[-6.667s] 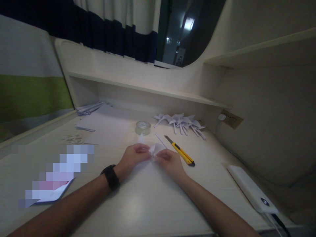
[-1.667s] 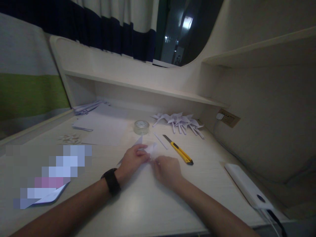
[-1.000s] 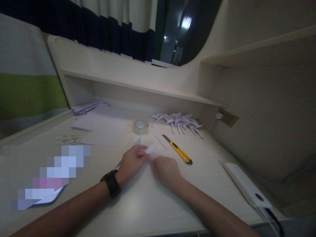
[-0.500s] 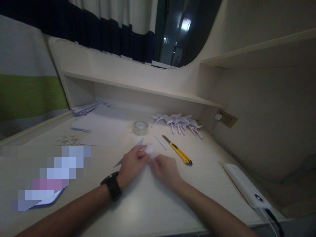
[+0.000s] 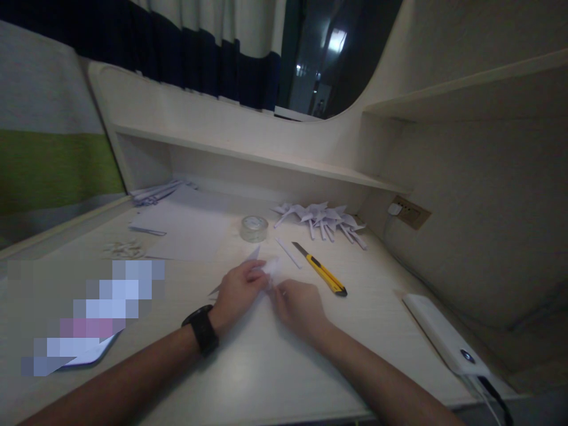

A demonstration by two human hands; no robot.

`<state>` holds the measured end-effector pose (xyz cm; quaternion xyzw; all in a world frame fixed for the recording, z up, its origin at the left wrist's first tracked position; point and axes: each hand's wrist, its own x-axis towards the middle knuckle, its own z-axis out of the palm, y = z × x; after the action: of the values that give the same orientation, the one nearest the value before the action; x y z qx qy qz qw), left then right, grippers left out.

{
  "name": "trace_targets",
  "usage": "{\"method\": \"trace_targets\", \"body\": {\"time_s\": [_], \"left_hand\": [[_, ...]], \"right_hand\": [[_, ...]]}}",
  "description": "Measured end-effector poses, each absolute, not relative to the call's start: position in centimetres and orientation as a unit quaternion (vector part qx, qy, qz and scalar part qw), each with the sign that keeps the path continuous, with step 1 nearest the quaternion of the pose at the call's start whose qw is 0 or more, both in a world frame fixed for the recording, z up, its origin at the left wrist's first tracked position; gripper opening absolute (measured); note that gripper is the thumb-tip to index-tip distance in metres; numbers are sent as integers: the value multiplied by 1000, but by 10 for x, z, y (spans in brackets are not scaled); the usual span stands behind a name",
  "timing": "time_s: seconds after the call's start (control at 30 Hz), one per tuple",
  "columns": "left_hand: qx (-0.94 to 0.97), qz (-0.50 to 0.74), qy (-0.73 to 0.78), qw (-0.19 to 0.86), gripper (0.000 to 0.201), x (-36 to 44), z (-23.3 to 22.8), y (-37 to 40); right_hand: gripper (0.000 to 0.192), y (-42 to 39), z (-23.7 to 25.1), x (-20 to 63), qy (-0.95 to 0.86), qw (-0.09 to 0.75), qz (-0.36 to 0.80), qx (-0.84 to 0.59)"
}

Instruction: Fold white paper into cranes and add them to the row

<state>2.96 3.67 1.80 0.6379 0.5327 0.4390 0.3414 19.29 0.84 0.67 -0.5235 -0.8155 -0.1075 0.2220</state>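
A small folded white paper piece (image 5: 267, 266) lies on the pale desk (image 5: 266, 361) in front of me. My left hand (image 5: 237, 291), with a black watch on its wrist, presses down on the paper's left side, fingertips on a fold. My right hand (image 5: 298, 305) rests against the paper's right edge, fingers curled onto it. Most of the paper is hidden under both hands; a pointed flap sticks out toward the far left.
A yellow utility knife (image 5: 322, 275) lies just right of my hands. A tape roll (image 5: 254, 228), a white strip (image 5: 288, 252) and several folded paper figures (image 5: 323, 220) sit behind. White sheets (image 5: 186, 228) lie at left, a power bank (image 5: 446, 342) at right.
Earlier the paper was held slightly up between my fingers; now it lies pressed flat on the desk. Over the last second the hands barely shift.
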Motion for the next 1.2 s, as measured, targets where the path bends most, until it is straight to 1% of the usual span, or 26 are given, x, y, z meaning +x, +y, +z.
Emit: {"method": "trace_targets", "body": {"time_s": [0.13,0.2,0.3,0.43,0.63,0.7,0.73,0.83,0.93,1.0,1.07,1.2], "left_hand": [[630,436,531,364,32,31,18,36],[625,437,530,370,32,31,17,35],[624,441,532,365,33,32,16,34],[633,443,526,355,33,34,17,32],[609,453,520,393,36,36,20,32],[613,455,507,399,39,36,21,33],[617,456,500,401,40,36,21,33],[626,459,488,400,41,34,21,35],[628,456,490,398,43,33,21,36],[628,453,485,405,45,32,22,36],[635,448,475,414,46,31,23,36],[661,443,459,396,46,29,23,38]], "right_hand": [[22,10,5,193,-831,192,-127,-506],[24,10,5,193,-830,187,-128,-509],[27,9,6,191,-816,207,-104,-530],[25,9,7,191,-799,236,-60,-550],[21,13,0,194,-817,186,-107,-536],[17,14,2,196,-821,193,-106,-527],[16,14,4,196,-820,212,-96,-523],[11,17,13,200,-801,316,-21,-507],[19,25,18,205,-768,403,115,-485],[21,31,18,208,-750,419,218,-463],[17,35,17,209,-735,426,299,-435],[18,39,13,208,-687,458,393,-406]]}}
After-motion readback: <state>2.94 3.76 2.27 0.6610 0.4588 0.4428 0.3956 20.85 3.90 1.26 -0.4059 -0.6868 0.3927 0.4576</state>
